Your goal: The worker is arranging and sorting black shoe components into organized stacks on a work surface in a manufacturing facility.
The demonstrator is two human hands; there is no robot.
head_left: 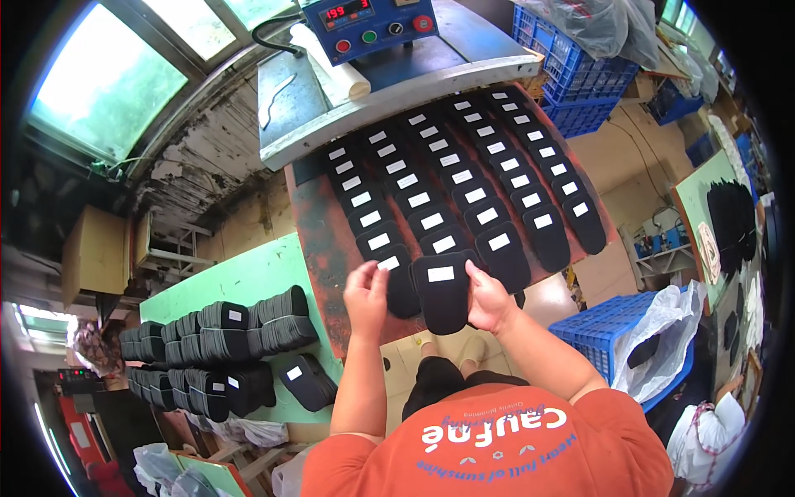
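Observation:
A black, rounded fabric pad point(445, 308) with a white label point(440, 274) near its top is held in my right hand point(492, 301), thumb on its right edge. My left hand point(365, 300) hovers at the left of it, beside another labelled pad point(402, 291) at the near end of the leftmost column. Its thumb and fingertips are drawn together; whatever may be between them is too small to make out. Several columns of overlapping black pads point(474, 195), each bearing a white label, cover the reddish worn board point(325, 263) in front of me.
A heat-press machine point(397, 83) with a blue control box point(369, 31) stands beyond the board. On the left, bundled stacks of black pads point(224, 327) rest on a green table point(277, 263). Blue crates point(600, 327) stand to the right, one lined with plastic.

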